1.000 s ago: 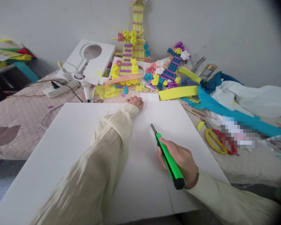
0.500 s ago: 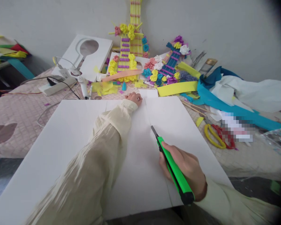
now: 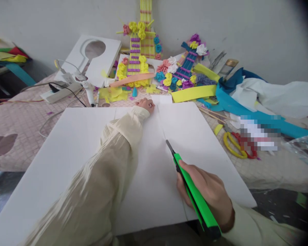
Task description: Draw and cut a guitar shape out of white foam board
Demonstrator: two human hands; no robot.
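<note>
A green utility knife (image 3: 195, 194) with a black end is gripped in my right hand (image 3: 207, 191), thumb along its top. Its extended blade (image 3: 169, 146) touches a large white foam board (image 3: 74, 143) on a thin line that runs lengthwise. Part of that line lies beneath the knife and my right hand. At the board's far edge my left hand (image 3: 145, 104) is closed, fingers curled at the edge; their tips are partly hidden. My left sleeve stretches across the middle of the board.
Flower-trimmed guitar-shaped crafts (image 3: 136, 65) lean near the wall beside a white cut-out panel (image 3: 78, 51). A power strip (image 3: 60, 94) and a glue gun (image 3: 88, 92) stand at left. Scissors (image 3: 233, 148), blue crepe paper (image 3: 259, 116) and yellow strips (image 3: 195, 93) lie at right.
My right hand and the knife have moved slightly toward me and to the right, the blade still along the line. My left hand keeps its place at the far edge.
</note>
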